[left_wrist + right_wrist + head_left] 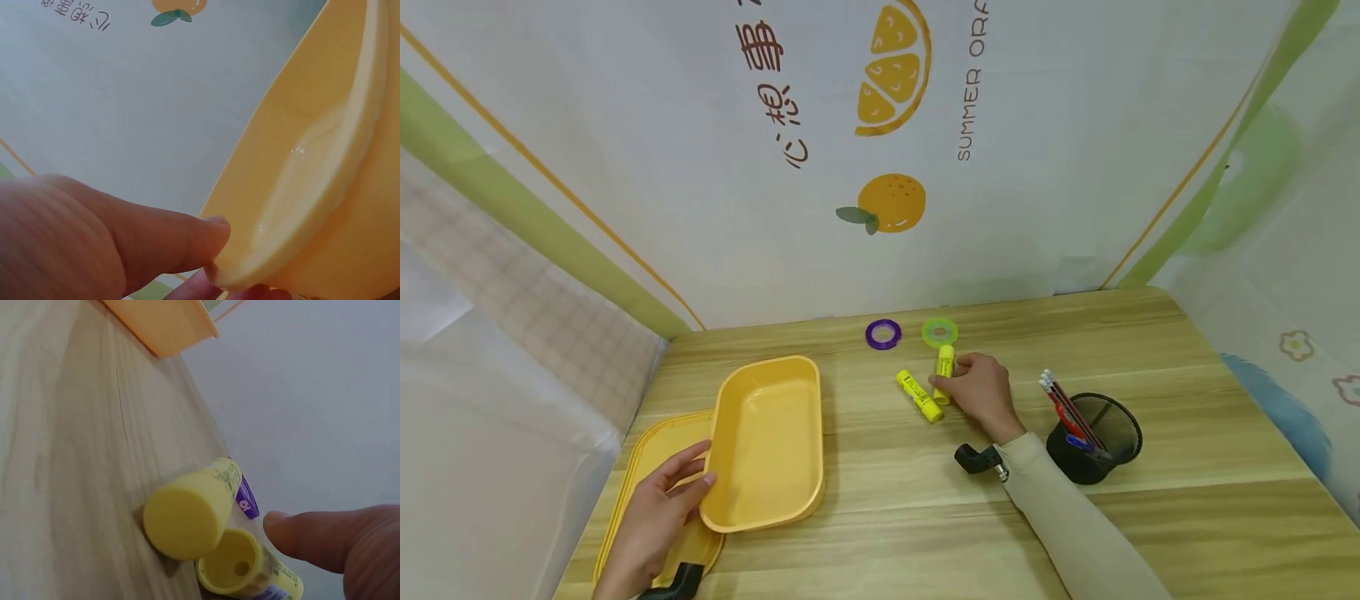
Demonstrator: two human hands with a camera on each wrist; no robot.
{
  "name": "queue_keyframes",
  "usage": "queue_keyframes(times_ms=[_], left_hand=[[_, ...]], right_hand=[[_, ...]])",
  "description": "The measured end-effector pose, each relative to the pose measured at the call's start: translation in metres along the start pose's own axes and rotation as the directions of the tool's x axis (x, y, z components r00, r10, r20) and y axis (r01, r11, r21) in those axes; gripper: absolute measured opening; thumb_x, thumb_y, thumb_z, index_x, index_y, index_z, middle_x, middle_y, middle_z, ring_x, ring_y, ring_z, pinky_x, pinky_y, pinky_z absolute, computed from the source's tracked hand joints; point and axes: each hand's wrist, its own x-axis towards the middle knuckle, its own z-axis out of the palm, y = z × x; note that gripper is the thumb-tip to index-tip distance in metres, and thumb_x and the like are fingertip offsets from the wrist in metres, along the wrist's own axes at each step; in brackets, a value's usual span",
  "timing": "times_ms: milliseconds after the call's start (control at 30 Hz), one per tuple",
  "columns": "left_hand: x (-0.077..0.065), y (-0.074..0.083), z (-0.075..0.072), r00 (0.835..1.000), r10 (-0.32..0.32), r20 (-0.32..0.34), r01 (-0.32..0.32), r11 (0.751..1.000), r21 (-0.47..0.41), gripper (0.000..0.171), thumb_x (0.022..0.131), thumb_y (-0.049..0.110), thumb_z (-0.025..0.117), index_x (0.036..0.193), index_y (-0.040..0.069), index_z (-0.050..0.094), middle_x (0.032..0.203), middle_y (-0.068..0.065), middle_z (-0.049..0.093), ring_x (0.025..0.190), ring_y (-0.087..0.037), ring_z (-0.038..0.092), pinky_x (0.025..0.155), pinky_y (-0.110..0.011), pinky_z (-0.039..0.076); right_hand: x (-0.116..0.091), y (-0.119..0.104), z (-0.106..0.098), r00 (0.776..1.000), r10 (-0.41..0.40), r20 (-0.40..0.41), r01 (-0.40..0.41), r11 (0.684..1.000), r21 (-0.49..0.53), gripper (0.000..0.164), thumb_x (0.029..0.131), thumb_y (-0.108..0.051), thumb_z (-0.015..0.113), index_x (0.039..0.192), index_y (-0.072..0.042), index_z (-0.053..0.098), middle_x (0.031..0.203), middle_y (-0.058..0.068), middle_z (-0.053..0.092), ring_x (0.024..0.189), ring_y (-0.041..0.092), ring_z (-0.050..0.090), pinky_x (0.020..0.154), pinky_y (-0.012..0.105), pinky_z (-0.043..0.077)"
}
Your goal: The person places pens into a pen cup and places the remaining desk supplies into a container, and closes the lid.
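- Left hand (655,508) pinches the rim of a yellow rectangular plastic box (767,450) to its right.
- Right hand (985,392) is at a yellow cylindrical glue stick (945,365); whether it grips, I cannot tell.
- Wood-grained table (880,492) beneath both hands.
- Beyond them, white printed cloth (1037,167) reads "SUMMER ORA".

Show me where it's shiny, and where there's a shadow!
Head view: bright, with a faint shine inside the yellow box; left wrist view: dimmer, with small white glints inside the box; right wrist view: a soft shadow beside the nearer glue stick.
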Motion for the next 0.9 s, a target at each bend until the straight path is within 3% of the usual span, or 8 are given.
queue_keyframes(times_ms=[167, 300, 500, 900], left_hand=[[0.0, -0.002, 0.0, 1.0, -0.004, -0.003, 0.004, 1.0, -0.002, 0.065, 0.104, 0.019, 0.07, 0.163, 0.017, 0.043, 0.142, -0.01, 0.055, 0.097, -0.003, 0.064, 0.072, -0.028, 0.056], [0.0, -0.001, 0.0, 1.0, -0.006, -0.003, 0.006, 1.0, 0.0, 0.064, 0.105, 0.017, 0.068, 0.163, 0.017, 0.042, 0.144, -0.012, 0.054, 0.098, -0.004, 0.064, 0.071, -0.028, 0.055], [-0.001, 0.0, 0.001, 1.0, -0.004, 0.006, 0.004, 1.0, -0.001, 0.064, 0.105, 0.017, 0.067, 0.164, 0.018, 0.042, 0.145, -0.014, 0.053, 0.098, -0.004, 0.064, 0.073, -0.028, 0.056], [-0.003, 0.0, 0.001, 1.0, -0.001, 0.005, 0.001, 1.0, -0.028, 0.064, 0.105, 0.016, 0.068, 0.163, 0.018, 0.043, 0.135, -0.006, 0.057, 0.095, -0.005, 0.064, 0.07, -0.028, 0.055]], right_hand=[[0.004, 0.0, 0.001, 1.0, 0.022, 0.0, -0.022, 1.0, 0.022, 0.06, 0.082, -0.037, 0.091, 0.121, 0.005, 0.075, 0.101, 0.015, 0.081, 0.083, 0.023, 0.073, 0.064, 0.027, 0.053], [0.005, -0.001, 0.001, 0.997, 0.065, 0.03, -0.067, 0.995, 0.074, 0.049, 0.083, -0.03, 0.09, 0.117, 0.002, 0.078, 0.1, 0.015, 0.079, 0.075, 0.019, 0.07, 0.058, 0.024, 0.052], [0.003, -0.001, -0.001, 0.992, 0.101, 0.081, -0.113, 0.981, 0.156, 0.046, 0.085, -0.021, 0.083, 0.124, 0.001, 0.075, 0.11, 0.019, 0.077, 0.071, 0.016, 0.067, 0.056, 0.024, 0.055], [0.0, 0.0, -0.009, 0.982, 0.126, 0.137, -0.163, 0.94, 0.3, 0.053, 0.087, -0.014, 0.076, 0.137, 0.002, 0.067, 0.121, 0.02, 0.072, 0.089, 0.02, 0.072, 0.065, 0.028, 0.063]])
